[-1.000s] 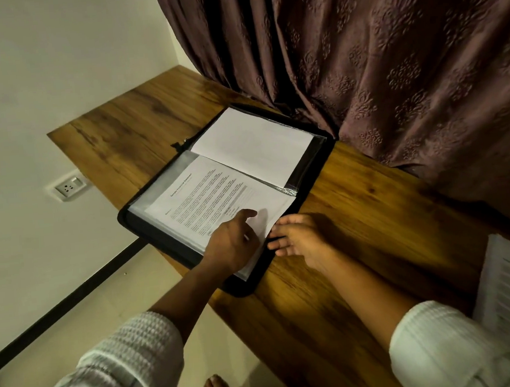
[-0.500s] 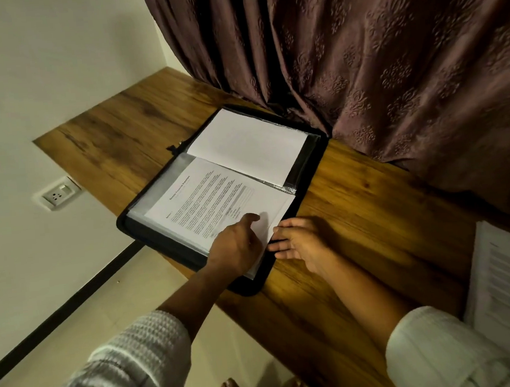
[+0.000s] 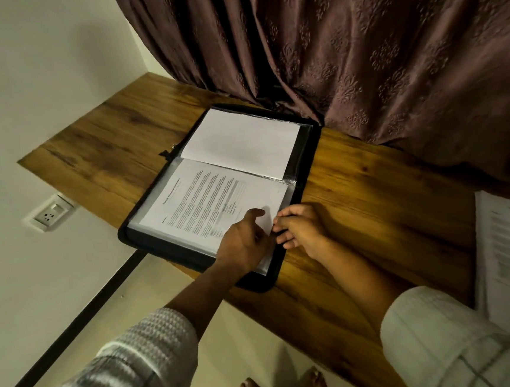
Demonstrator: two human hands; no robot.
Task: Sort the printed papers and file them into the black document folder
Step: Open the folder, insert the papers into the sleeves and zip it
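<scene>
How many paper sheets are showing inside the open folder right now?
2: a printed page on the near half, under the left hand, and a blank-faced sheet on the far half by the curtain. More may be hidden in sleeves beneath.

Head camera, downward over desk (image 3: 372,207)
</scene>
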